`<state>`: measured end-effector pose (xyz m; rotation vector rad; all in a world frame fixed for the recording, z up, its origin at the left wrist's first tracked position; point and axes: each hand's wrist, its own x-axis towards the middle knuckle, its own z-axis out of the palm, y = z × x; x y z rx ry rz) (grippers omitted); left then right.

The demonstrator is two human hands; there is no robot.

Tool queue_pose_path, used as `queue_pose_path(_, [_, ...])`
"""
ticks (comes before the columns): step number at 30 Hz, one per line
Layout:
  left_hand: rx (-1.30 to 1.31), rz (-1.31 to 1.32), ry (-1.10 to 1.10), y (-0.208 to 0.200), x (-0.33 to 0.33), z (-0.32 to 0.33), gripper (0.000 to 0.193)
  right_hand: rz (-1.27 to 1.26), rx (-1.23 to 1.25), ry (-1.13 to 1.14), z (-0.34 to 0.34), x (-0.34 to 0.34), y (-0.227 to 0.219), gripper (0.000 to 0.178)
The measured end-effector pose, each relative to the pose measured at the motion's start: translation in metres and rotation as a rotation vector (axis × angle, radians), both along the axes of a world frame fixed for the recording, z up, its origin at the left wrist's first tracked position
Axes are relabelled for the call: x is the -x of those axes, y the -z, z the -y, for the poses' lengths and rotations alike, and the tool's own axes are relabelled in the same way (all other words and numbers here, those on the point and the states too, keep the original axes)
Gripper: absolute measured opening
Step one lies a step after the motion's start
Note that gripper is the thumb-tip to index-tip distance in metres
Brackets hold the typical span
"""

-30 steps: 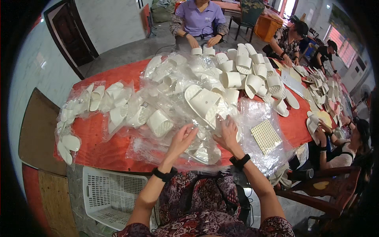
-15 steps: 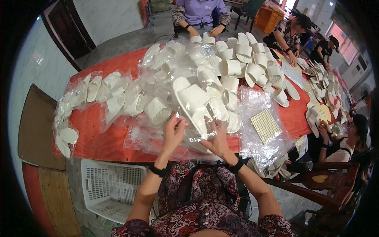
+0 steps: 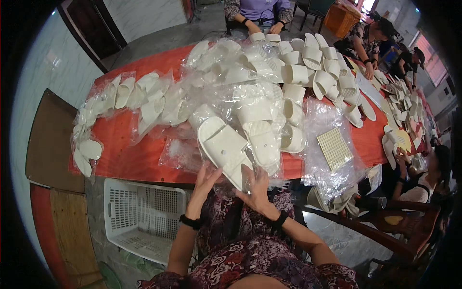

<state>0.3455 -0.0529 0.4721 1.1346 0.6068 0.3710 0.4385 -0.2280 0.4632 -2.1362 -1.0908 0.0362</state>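
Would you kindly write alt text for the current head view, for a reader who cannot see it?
A person's right hand grips the near end of a plastic-wrapped white slipper, the left hand at its edge, by a red table heaped with other slippers. A white crate stands below at left; other people are around the table.

Heaped bagged slippers (image 3: 240,72) block the way ahead; at left, red table (image 3: 120,154) leaves a passage beyond a white crate (image 3: 107,226).
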Motion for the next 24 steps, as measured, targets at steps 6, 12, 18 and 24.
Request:
queue_pose_path(6, [0.057, 0.060, -0.024, -0.004, -0.024, 0.005, 0.051, -0.002, 0.101, -0.101, -0.001, -0.016, -0.022, 0.074])
queue_pose_path(12, [0.088, -0.030, -0.052, 0.003, -0.026, 0.008, 0.054, 0.076, -0.195, -0.030, -0.030, -0.055, -0.025, 0.076])
queue_pose_path(18, [0.019, -0.130, -0.052, -0.012, -0.024, -0.013, 0.058, 0.203, -0.114, 0.048, -0.074, -0.085, -0.032, 0.074])
queue_pose_path(24, [-0.138, -0.054, -0.147, -0.033, -0.057, -0.053, 0.051, 0.228, -0.166, 0.111, -0.083, -0.095, -0.024, 0.062])
